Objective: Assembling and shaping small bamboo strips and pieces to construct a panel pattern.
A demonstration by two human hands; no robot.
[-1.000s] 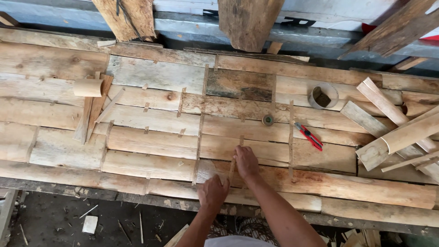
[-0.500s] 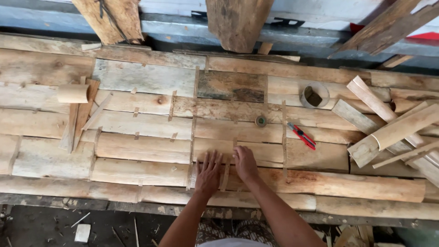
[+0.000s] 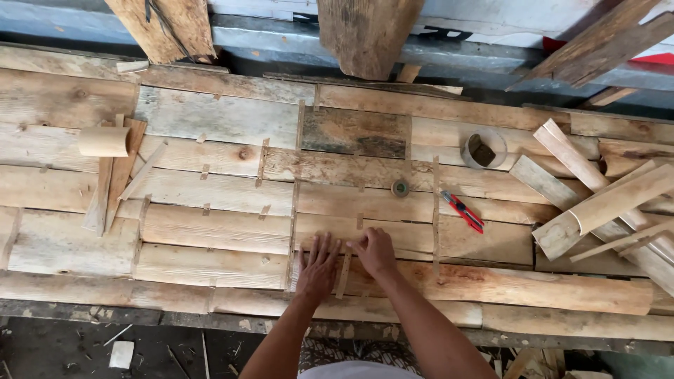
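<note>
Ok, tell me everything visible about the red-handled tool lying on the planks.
The red-handled tool looks like a small utility knife or cutter, though it is too small to be sure. It is slim, red with dark and pale metal-looking parts. It lies flat and diagonal on the wooden planks, right of a small round disc. Nothing else touches it; both hands are away from it.
</note>
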